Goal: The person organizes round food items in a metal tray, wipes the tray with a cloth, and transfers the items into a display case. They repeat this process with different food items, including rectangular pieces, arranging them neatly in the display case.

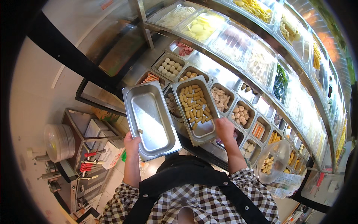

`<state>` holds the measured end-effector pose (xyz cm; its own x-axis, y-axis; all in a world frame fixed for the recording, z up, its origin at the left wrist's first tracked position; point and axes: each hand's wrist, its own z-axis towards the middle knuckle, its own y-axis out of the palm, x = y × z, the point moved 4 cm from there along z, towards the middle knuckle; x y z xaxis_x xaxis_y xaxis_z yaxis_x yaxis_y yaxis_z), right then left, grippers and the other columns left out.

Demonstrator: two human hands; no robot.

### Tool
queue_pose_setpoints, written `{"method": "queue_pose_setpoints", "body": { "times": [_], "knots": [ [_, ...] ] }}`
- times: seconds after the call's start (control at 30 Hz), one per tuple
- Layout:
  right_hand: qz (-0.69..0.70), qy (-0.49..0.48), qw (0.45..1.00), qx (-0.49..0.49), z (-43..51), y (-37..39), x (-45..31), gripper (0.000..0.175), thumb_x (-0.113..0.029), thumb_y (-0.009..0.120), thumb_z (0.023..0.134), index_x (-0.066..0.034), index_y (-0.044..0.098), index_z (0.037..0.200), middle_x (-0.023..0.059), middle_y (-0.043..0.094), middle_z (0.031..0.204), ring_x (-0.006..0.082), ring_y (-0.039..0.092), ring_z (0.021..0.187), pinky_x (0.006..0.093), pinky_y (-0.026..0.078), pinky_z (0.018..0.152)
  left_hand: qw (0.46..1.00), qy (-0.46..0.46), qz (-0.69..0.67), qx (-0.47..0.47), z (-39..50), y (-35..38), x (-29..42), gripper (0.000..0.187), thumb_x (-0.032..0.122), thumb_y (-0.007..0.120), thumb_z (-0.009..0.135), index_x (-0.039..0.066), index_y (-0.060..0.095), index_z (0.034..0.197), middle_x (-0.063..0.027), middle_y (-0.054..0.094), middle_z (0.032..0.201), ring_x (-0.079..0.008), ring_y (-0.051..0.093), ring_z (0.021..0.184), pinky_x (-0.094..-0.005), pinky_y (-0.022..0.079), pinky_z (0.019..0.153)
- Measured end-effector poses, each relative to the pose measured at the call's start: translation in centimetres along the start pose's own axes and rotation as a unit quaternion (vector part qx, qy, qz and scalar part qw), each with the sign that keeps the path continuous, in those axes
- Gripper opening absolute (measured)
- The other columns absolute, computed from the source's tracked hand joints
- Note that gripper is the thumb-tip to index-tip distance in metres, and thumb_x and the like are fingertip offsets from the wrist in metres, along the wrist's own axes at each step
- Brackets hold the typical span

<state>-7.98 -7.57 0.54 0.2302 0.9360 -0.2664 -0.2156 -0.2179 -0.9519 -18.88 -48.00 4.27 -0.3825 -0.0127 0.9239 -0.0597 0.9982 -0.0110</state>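
My left hand (pixel 132 143) grips the left long rim of a steel food pan (pixel 149 117), which holds only a small crumb near my thumb. On the right, my right hand (pixel 224 129) is closed on the edge of a second steel pan (pixel 205 133). Short brown sausage-like pieces (pixel 196 103) lie spread over that pan's floor. Both pans are tilted side by side above the display's lower row of pans. Under them, a pan of dark patterned pieces (pixel 171 102) is partly covered.
Around me stand inset pans of white balls (pixel 168 67), meat pieces (pixel 220 98) and meatballs (pixel 240 114). A glass-fronted shelf (pixel 207 47) with clear tubs overhangs them. At right, a clear bowl (pixel 275 159) rests over the pans. Red-handled tongs (pixel 91 165) hang at left beside stacked lids (pixel 59 142).
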Motion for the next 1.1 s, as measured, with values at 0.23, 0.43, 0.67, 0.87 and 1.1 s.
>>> {"method": "queue_pose_setpoints", "body": {
  "times": [0.23, 0.43, 0.67, 0.87, 1.1],
  "knots": [
    [0.231, 0.186, 0.937, -0.186, 1.0, 2.8, 5.0, 0.016, -0.017, 0.069, 0.074, -0.0038, 0.067, 0.082, 0.0047, 0.064, 0.073, 0.0152, 0.058, 0.063, 0.0291, 0.047, 0.058, 0.999, -0.017, 0.023, 0.044, -0.3, -1.6, -0.7, 0.028, -0.007, 0.051, 0.066, 0.001, 0.064, 0.09, -0.0016, 0.062, 0.079, -0.0093, 0.056, 0.068, -0.0226, 0.044, 0.061],
    [0.536, 0.294, 0.779, -0.139, 0.1, 5.0, 4.3, 0.026, -0.021, 0.064, 0.079, -0.0002, 0.07, 0.093, 0.0035, 0.067, 0.077, 0.0122, 0.059, 0.068, 0.0287, 0.048, 0.064, 0.998, -0.005, -0.02, 0.056, -0.6, -2.7, -0.8, 0.031, -0.008, 0.05, 0.064, 0.002, 0.064, 0.09, -0.0014, 0.061, 0.079, -0.0096, 0.056, 0.069, -0.0234, 0.045, 0.062],
    [0.6, 0.334, 0.727, 0.015, 7.3, 4.8, 6.9, 0.013, -0.008, 0.062, 0.077, 0.0014, 0.064, 0.085, 0.0016, 0.061, 0.074, 0.0098, 0.052, 0.061, 0.0241, 0.041, 0.055, 0.995, -0.037, -0.057, 0.068, 0.3, -3.7, -0.5, 0.034, -0.009, 0.051, 0.063, 0.0, 0.063, 0.093, -0.0032, 0.062, 0.08, -0.0116, 0.058, 0.068, -0.0243, 0.048, 0.062],
    [0.507, 0.402, 0.746, 0.16, 18.4, 8.6, 13.0, 0.01, -0.009, 0.064, 0.069, -0.0062, 0.055, 0.072, -0.0017, 0.047, 0.057, 0.0104, 0.039, 0.042, 0.0278, 0.028, 0.04, 0.996, -0.044, -0.065, 0.049, 2.0, -3.0, -0.3, 0.036, -0.009, 0.049, 0.063, -0.001, 0.063, 0.095, -0.0042, 0.063, 0.08, -0.0121, 0.059, 0.067, -0.0246, 0.048, 0.062],
    [0.492, 0.304, 0.773, 0.26, 27.0, 12.7, 14.7, 0.023, -0.011, 0.064, 0.07, -0.0017, 0.061, 0.091, 0.0072, 0.057, 0.073, 0.0163, 0.048, 0.052, 0.0298, 0.037, 0.048, 0.997, -0.04, -0.072, 0.0, 5.8, -1.7, -0.5, 0.039, -0.009, 0.046, 0.06, -0.002, 0.063, 0.094, -0.0036, 0.06, 0.095, -0.0137, 0.059, 0.082, -0.0258, 0.047, 0.073]
  ]
}}
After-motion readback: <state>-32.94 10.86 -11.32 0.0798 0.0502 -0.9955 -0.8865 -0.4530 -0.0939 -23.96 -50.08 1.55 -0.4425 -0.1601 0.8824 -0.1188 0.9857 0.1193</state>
